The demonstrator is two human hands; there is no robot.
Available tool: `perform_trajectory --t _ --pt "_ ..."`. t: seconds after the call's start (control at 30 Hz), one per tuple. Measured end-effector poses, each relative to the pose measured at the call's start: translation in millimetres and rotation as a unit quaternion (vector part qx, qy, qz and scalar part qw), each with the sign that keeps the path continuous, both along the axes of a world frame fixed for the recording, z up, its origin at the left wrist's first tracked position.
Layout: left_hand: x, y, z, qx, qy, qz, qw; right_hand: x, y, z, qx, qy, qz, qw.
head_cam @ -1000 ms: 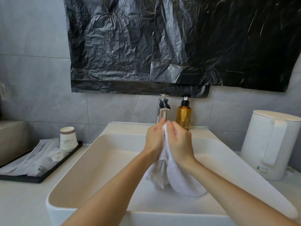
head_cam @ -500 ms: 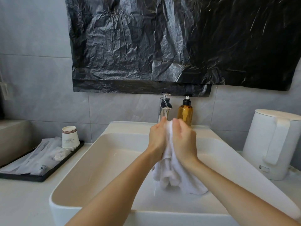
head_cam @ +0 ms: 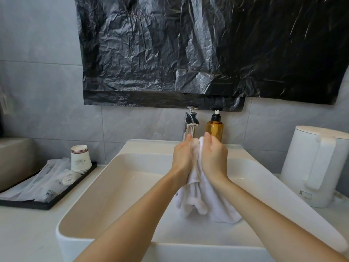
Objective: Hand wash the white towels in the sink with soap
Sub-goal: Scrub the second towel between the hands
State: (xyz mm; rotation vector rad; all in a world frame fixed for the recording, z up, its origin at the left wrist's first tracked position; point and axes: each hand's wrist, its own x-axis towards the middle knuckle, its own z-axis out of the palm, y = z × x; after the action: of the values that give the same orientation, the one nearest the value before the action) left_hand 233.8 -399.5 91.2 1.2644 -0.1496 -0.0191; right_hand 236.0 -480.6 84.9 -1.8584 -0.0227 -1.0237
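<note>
The towel (head_cam: 207,201) is held between the left hand (head_cam: 182,159) and the right hand (head_cam: 214,159) over the sink (head_cam: 113,186), with its lower end hung down into the basin. At the sink's back edge the tap (head_cam: 190,123) is set, and the soap bottle (head_cam: 214,127) is placed just right of it. On the counter (head_cam: 24,233), a tray (head_cam: 47,206) bearing stacked cups (head_cam: 80,157) is laid to the left and a kettle (head_cam: 317,167) is stood to the right. A plastic sheet (head_cam: 188,53) is hung on the wall behind.

A bathroom: white sink (head_cam: 105,195), tap (head_cam: 190,125), soap bottle (head_cam: 214,129), grey wall tiles (head_cam: 47,114).
</note>
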Motion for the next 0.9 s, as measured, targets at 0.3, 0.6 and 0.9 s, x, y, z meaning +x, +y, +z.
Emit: perform_trajectory --t 0.3,0.6,0.9 --pt "5 -1 -1 0.009 -0.003 0.002 1.000 0 -3 1 -0.004 0.024 0.021 0.999" --pt "5 -2 -4 0.011 -0.010 0.001 1.000 -5 -4 0 -0.002 0.033 0.043 0.999" --pt "7 -4 -7 0.014 -0.016 -0.003 1.000 -7 -3 -4 -0.026 0.029 0.022 0.999"
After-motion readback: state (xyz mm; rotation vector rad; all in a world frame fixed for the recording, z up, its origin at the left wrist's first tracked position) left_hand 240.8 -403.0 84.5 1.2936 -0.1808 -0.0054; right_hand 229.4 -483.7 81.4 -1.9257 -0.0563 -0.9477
